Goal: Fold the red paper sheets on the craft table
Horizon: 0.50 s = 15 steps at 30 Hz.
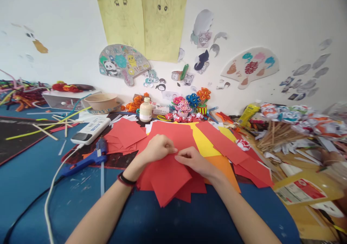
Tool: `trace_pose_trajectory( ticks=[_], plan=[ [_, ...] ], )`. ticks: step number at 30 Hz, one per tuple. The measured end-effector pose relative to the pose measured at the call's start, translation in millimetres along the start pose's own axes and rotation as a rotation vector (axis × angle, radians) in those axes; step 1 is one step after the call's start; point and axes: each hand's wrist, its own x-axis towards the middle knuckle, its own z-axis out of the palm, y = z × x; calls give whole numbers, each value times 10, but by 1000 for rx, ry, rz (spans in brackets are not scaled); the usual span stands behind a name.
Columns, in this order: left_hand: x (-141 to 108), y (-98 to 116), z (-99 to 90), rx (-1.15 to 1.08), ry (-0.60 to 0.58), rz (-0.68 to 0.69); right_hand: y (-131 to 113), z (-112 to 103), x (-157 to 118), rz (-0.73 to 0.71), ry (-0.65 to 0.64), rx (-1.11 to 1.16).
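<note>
My left hand is closed, its thumb and fingers pinching the far edge of a red paper sheet. Close beside it on the right, my right hand pinches the same edge with its thumb and forefinger. The sheet hangs at a slant toward me, over more red sheets that lie fanned out beneath it. Behind my hands lies a large red sheet. Smaller red pieces are piled to the left, and red strips lie over yellow and orange paper on the right.
A blue glue gun and a white power strip with a cable lie left on the blue table. A cream bottle stands behind the papers. At right are wooden sticks, a large clear bottle and part of a person's hand.
</note>
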Motion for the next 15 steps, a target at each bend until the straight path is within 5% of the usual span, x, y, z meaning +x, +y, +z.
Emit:
trace_pose_trajectory(
  ticks=[5,11,15],
  plan=[
    [88,-246,-138,-31,115,-57,-41,-98,-4,53,-72,9],
    [95,-344,-194,-100,235,-63,-28,-213,-45,12,-17,-16],
    [239,-304,-150,-215,333,-62,9,-348,53,-123,338,104]
  ],
)
